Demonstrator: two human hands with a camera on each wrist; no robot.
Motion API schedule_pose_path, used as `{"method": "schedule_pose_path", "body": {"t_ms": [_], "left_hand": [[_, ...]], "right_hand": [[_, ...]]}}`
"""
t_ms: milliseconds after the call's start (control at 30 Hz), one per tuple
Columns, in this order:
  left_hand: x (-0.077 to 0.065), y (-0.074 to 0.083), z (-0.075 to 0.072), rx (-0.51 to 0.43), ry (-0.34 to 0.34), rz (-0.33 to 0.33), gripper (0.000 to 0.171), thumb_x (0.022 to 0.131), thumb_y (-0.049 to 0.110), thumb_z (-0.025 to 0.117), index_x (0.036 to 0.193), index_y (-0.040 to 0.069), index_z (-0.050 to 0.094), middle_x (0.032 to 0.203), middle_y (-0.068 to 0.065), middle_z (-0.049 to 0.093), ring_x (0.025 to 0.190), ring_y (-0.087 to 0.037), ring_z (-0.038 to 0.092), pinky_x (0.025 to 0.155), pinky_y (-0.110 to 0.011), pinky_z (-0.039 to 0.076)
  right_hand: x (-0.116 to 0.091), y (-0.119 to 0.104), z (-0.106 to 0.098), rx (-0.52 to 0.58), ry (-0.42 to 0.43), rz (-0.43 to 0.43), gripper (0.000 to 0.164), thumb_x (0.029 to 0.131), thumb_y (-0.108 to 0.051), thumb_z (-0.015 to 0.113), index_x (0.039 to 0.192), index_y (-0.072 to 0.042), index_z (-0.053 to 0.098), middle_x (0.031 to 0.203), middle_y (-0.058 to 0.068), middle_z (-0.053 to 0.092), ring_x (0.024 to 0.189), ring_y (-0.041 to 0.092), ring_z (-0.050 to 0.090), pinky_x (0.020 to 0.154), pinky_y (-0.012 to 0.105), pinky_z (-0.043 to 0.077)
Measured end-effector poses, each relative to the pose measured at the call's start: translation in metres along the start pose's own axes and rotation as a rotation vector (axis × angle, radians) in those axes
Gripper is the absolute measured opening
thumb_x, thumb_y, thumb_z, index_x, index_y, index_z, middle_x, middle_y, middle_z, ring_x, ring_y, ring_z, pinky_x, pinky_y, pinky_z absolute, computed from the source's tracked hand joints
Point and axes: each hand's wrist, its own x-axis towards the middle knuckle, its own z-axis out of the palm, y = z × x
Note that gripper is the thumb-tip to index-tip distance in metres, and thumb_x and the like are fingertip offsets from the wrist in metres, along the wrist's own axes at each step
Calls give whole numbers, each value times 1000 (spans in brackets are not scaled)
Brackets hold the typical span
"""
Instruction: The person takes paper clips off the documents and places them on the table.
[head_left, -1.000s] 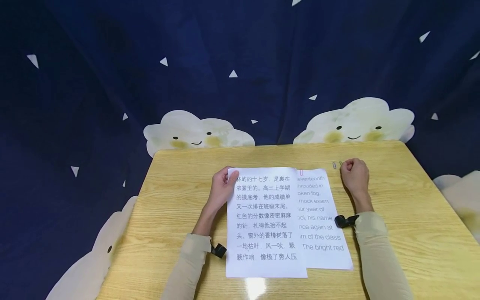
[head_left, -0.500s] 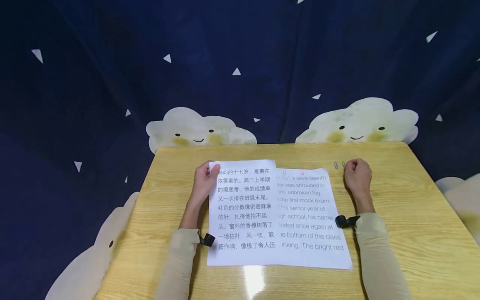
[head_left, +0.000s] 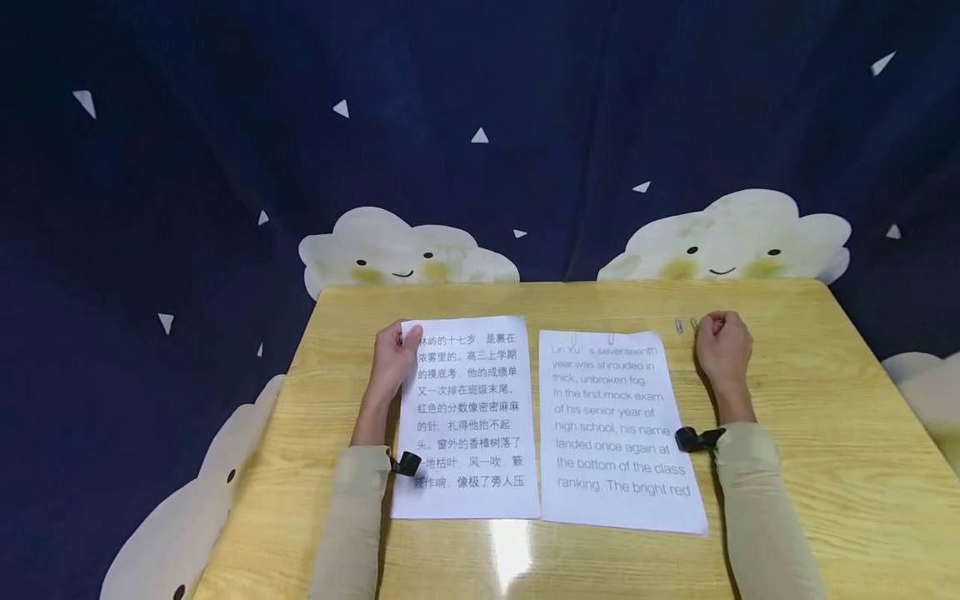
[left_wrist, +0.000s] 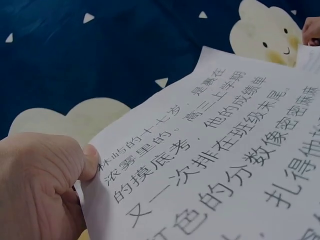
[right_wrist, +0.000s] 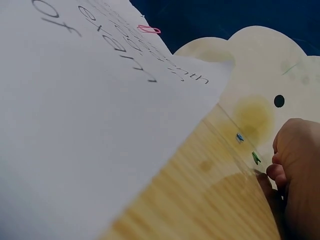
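My left hand (head_left: 393, 358) pinches the upper left corner of a sheet of paper with printed Chinese text (head_left: 467, 417), thumb on top. In the left wrist view the sheet (left_wrist: 200, 150) slopes up away from the thumb. To its right lies a sheet with English text (head_left: 621, 429), a pink paper clip (head_left: 611, 338) and a pale paper clip (head_left: 573, 339) on its top edge. My right hand (head_left: 724, 346) rests on the table with curled fingers and nothing visible in them. Right beside it are a green paper clip (right_wrist: 256, 158) and a blue paper clip (right_wrist: 239, 137).
Both sheets are over a light wooden table (head_left: 810, 467). A dark blue curtain (head_left: 420, 100) with white triangles and smiling clouds stands behind the table's far edge. Each wrist wears a small black camera (head_left: 406, 463).
My left hand has drawn the Chinese sheet leftward off the English one, uncovering its left side and the pale clip. A narrow gap now separates the sheets. The right hand stays put.
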Motion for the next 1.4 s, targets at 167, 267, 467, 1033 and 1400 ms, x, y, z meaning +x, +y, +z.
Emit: {"method": "schedule_pose_path", "body": {"t_ms": [167,267,467,1033,1400], "left_hand": [[6,-9,-2,29,2,-44,22,107,17,62,108,-3,71,84,-10,69,69,-15,61,64,-24,49],[6,-14,-1,-5,3,-76,22,107,16,62,109,-3,71,85,-9,68,69,-15,60,65,-24,49],[6,-21,2,-126,27,-107,26,107,18,61,116,-5,70,81,-3,68,65,-10,60,61,-20,49],[30,-30,0,-69,44,-164,29,107,18,61,126,-2,69,89,-4,67,73,-10,58,65,-19,47],[36,-36,-7,51,58,0,21,105,9,62,118,-6,69,81,-7,60,70,-11,52,61,-17,40]], "right_hand": [[5,-2,0,20,24,4,39,105,-23,44,121,9,61,98,18,58,94,36,55,82,42,39],[4,-1,0,29,21,13,40,104,-23,44,123,8,61,99,17,58,94,33,53,81,38,38],[-1,2,0,17,13,26,39,104,-23,44,123,7,60,100,18,57,95,34,53,81,41,38],[-6,-2,-2,66,45,12,41,105,-25,43,122,7,61,97,13,56,88,25,50,75,30,36],[-27,-8,1,158,128,-106,38,111,-26,47,117,7,64,94,12,59,79,7,46,72,24,36]]}}
